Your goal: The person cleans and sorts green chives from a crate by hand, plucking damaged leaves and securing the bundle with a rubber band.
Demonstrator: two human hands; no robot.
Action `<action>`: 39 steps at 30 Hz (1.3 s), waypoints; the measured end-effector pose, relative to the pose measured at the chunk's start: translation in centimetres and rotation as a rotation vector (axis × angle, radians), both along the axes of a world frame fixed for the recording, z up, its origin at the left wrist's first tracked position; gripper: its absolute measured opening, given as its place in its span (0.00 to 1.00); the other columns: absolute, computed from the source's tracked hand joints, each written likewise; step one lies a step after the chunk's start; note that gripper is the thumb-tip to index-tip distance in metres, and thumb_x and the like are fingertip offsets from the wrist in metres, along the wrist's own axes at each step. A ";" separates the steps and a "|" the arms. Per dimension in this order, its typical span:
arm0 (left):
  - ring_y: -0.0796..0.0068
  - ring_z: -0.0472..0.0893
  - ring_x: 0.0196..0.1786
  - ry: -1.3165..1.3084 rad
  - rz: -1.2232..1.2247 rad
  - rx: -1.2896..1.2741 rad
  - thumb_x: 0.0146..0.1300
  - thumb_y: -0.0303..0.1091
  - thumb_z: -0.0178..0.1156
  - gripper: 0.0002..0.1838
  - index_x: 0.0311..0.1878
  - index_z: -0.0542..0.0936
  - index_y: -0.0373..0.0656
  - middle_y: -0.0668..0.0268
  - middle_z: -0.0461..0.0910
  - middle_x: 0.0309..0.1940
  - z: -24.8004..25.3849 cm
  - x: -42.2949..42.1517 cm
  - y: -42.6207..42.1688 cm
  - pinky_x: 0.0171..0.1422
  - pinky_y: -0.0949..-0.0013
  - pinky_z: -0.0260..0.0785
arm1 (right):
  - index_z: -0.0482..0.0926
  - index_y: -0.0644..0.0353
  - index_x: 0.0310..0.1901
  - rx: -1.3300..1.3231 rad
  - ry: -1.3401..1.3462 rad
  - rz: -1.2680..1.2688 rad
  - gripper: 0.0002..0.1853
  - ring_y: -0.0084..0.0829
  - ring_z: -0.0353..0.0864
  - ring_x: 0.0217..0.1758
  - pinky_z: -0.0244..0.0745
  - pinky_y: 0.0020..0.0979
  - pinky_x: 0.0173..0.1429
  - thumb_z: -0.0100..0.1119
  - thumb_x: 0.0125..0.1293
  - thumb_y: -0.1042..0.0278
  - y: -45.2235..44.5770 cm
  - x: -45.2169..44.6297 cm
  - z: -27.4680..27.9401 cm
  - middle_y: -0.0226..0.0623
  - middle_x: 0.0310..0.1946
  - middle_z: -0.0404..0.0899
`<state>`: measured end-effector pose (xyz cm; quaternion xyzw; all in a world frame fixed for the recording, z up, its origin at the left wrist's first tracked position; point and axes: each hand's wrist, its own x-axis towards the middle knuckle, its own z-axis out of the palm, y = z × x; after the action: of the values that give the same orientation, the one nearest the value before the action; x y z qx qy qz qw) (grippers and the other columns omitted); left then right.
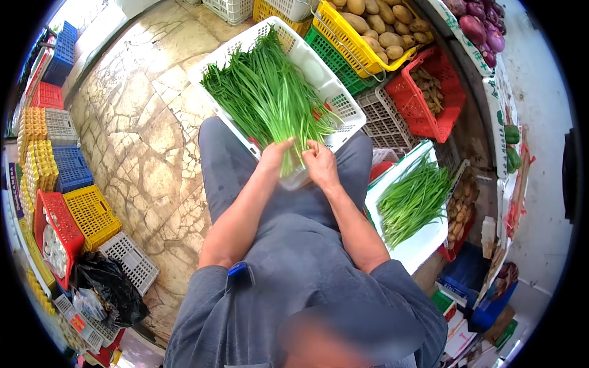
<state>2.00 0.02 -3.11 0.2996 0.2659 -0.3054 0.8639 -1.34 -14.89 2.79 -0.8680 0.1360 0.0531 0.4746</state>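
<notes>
A white plastic basket (342, 96) rests by my knees, with long green leafy stalks (264, 92) spread across it. The pale ends of the stalks point towards my body. My left hand (275, 153) is closed round these ends from the left side. Close by on the right, my right hand (320, 163) has its fingers pinched together at the edge of the same stalks; what lies between its fingertips is too small to make out. Below the hands is a clear, blurred plastic piece (294, 180).
At my right, a white foam box (433, 240) holds more green stalks (414, 199). Ahead on the right stand a yellow basket (354, 54) of potatoes and a red basket (446, 110). Stacked crates, a yellow one (92, 216) among them, line the left side.
</notes>
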 end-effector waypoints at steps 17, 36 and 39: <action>0.71 0.83 0.31 -0.082 -0.065 0.123 0.68 0.33 0.64 0.11 0.49 0.79 0.40 0.64 0.83 0.34 0.0 -0.2 -0.1 0.31 0.66 0.79 | 0.81 0.65 0.37 0.182 0.125 -0.056 0.10 0.15 0.71 0.29 0.68 0.23 0.34 0.65 0.67 0.65 -0.1 1.3 -0.6 0.25 0.27 0.79; 0.67 0.83 0.32 0.182 0.082 -0.011 0.74 0.32 0.57 0.08 0.50 0.76 0.39 0.59 0.83 0.37 3.8 0.3 -0.4 0.34 0.61 0.81 | 0.79 0.65 0.42 0.706 -0.123 -0.222 0.07 0.19 0.77 0.38 0.72 0.24 0.46 0.55 0.72 0.70 0.1 -0.3 -0.5 0.31 0.36 0.83; 0.69 0.82 0.33 0.179 0.082 -0.010 0.74 0.31 0.57 0.08 0.50 0.75 0.39 0.60 0.81 0.38 1.9 0.4 -0.1 0.34 0.62 0.81 | 0.76 0.63 0.43 0.785 -0.213 -0.267 0.03 0.24 0.79 0.39 0.75 0.28 0.52 0.53 0.74 0.74 -0.3 -1.2 1.2 0.35 0.36 0.83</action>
<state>2.41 -0.03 -1.22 0.2556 0.3525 -0.2968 0.8499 -2.49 -15.14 3.98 -0.5971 0.1668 -0.0509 0.7830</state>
